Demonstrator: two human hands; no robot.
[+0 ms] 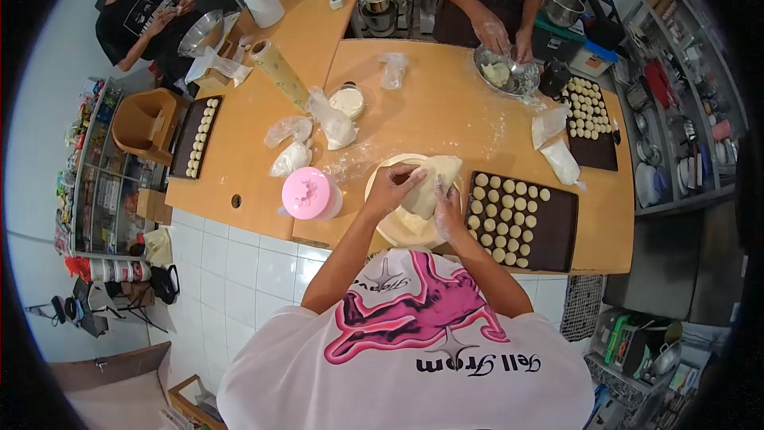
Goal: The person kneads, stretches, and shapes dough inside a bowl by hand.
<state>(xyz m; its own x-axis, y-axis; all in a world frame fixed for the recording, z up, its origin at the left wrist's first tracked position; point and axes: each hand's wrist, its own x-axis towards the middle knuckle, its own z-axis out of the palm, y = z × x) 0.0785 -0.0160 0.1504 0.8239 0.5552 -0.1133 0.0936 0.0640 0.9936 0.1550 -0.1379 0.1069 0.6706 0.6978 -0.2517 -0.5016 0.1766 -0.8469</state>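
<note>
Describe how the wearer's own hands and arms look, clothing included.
The left hand and right hand are ungloved, with whitish smears on the right. The loose, pale shirt has sleeves ending well short of the wrists, a pink-and-black graphic and dark lettering. No wristwatch shows.

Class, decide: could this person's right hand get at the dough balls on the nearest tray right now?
Probably yes: the dough balls lie uncovered just beside the right hand, with nothing tall between. That hand is on the piece of dough, though, so it would likely have to let go first.
</note>
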